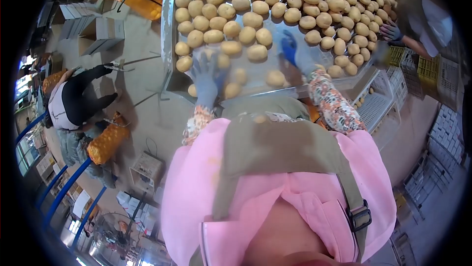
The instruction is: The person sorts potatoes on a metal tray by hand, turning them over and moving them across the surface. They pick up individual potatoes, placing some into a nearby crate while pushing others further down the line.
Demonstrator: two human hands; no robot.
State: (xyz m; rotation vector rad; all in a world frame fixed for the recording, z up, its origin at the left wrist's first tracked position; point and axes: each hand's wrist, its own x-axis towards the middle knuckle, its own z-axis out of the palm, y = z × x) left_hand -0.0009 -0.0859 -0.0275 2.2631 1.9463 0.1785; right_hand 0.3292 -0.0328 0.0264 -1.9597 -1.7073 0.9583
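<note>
Many pale potatoes [213, 36] lie over a metal sorting table [169, 30] in front of me, piled thickly toward the far right. My left hand [205, 75], in a grey-blue glove, is at the near left part of the table with its fingers spread among a few potatoes. One potato [222, 61] shows right beside its fingertips. To the right, my right hand [297, 53] is turned side-on, showing the blue coating of its glove, slightly blurred. Its fingers reach out over a bare strip of table, with no potato visible in them. A single potato [275, 78] sits between my hands near the front edge.
At the far right, another person's gloved hand [392, 31] is at the potato pile. White and yellow plastic crates [428, 69] stand on the right. On the left, a bent-over person [73, 98] is beside a filled orange mesh sack [109, 143]; cardboard boxes [101, 35] stand behind.
</note>
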